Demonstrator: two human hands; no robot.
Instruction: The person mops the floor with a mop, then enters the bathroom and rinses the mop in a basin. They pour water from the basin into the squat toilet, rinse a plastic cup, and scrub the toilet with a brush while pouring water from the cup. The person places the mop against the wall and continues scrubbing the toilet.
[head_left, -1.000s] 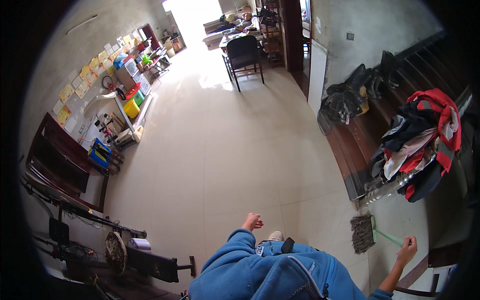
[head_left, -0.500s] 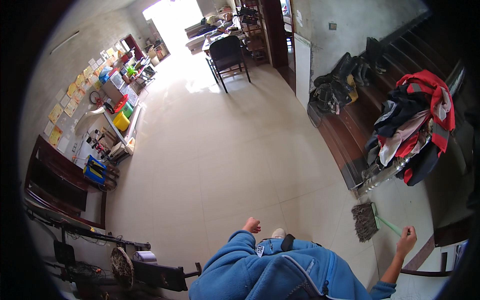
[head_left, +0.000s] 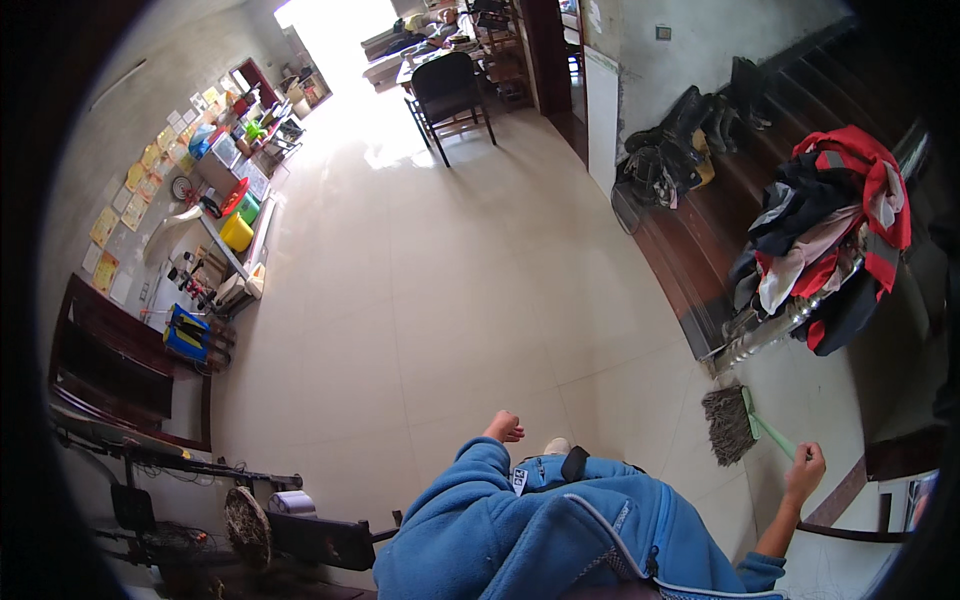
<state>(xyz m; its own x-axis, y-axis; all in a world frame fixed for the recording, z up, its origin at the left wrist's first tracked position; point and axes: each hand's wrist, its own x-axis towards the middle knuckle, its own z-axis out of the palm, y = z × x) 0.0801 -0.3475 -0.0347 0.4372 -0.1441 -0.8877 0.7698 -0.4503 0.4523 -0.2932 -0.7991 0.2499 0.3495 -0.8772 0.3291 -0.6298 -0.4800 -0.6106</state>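
My right hand is closed round the green handle of a broom, low on the right. The broom's grey, shaggy head lies on the tiled floor near the foot of the stairs. In front of my blue fleece jacket hangs my left hand, its fingers loosely curled with nothing in them. One light-coloured shoe shows just beyond the jacket.
Dark stairs rise at the right, with boots on the steps and clothes heaped over the railing. A black chair stands far ahead. Buckets line the left wall. An exercise bench is near left.
The view has shifted a little, and the room's contents sit slightly differently in it. My right hand and the broom appear a little higher; the grip is unchanged. My left hand stays near the jacket.
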